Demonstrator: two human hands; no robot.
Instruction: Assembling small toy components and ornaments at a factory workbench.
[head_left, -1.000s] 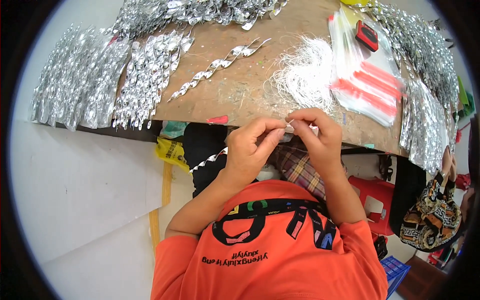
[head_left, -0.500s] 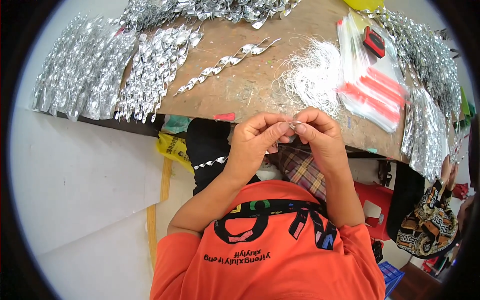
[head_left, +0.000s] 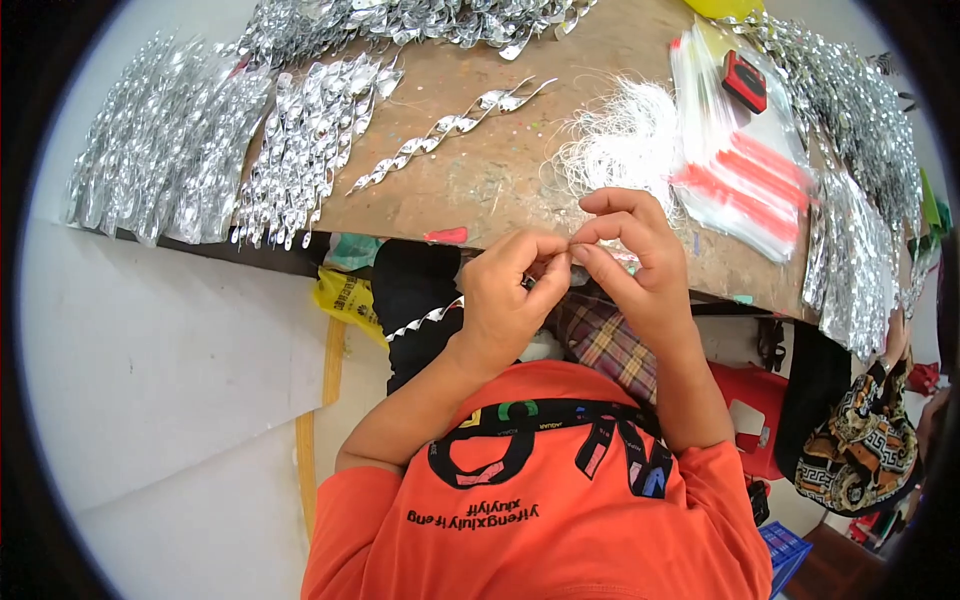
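Close together over the table's front edge, my two hands meet at the fingertips. A twisted silver spiral strip (head_left: pixel 424 321) lies across my dark-clothed lap and runs up behind my left hand (head_left: pixel 512 295), whose fingers are pinched, seemingly on its end. My right hand (head_left: pixel 640 258) pinches thumb and forefinger at the same spot, its other fingers raised and curled. What lies between the fingertips is too small to make out. Beyond my right hand is a loose heap of white string (head_left: pixel 625 135). One separate spiral strip (head_left: pixel 440 130) rests on the brown table.
Bundles of silver spiral strips (head_left: pixel 310 135) and bagged strips (head_left: pixel 165 140) cover the table's left. Clear plastic bags with red ends (head_left: pixel 745 190) lie at right, a small red-and-black device (head_left: pixel 745 82) on them. Another person's patterned sleeve (head_left: pixel 860 435) shows at far right.
My right hand has lifted its outer fingers and shifted slightly up. A thin pale loop seen between the fingertips earlier no longer shows. The left hand stays nearly in place.
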